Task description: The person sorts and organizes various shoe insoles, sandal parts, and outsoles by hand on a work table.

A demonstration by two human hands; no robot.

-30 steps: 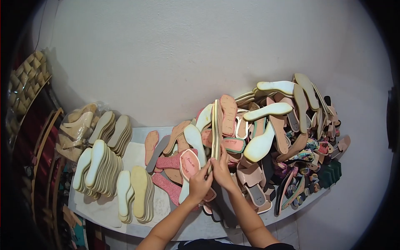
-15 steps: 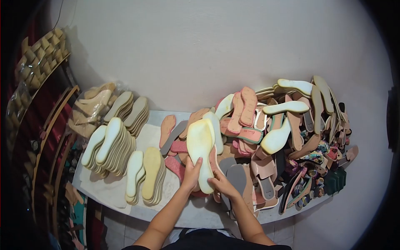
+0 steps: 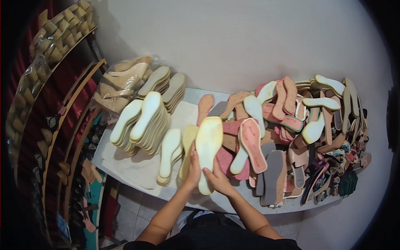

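Observation:
Between my two hands is a cream insole (image 3: pixel 209 135), held upright over the front of the table with its wide end away from me. My left hand (image 3: pixel 193 170) grips its left edge. My right hand (image 3: pixel 218 180) closes on the narrow lower part, thumb on the face. Just behind the insole, to the left, stands a yellowish stack of insoles (image 3: pixel 188 146), partly covered by it. A white-topped stack (image 3: pixel 170 152) is beside that one. To the right lies a pink insole with red writing (image 3: pixel 253 146), overlapping a whitish one (image 3: pixel 239 161).
Taller insole stacks (image 3: pixel 151 114) and a plastic bag of shoe forms (image 3: pixel 125 81) occupy the table's left side. A heap of insoles, sandals and straps (image 3: pixel 321 162) covers the right side. Curved racks (image 3: pixel 68 116) stand at far left, and a wall (image 3: pixel 241 41) rises behind.
My view has turned left, so the table appears farther right. The held insole has moved left relative to the table, toward the yellowish stack. The written pink insole now shows fully.

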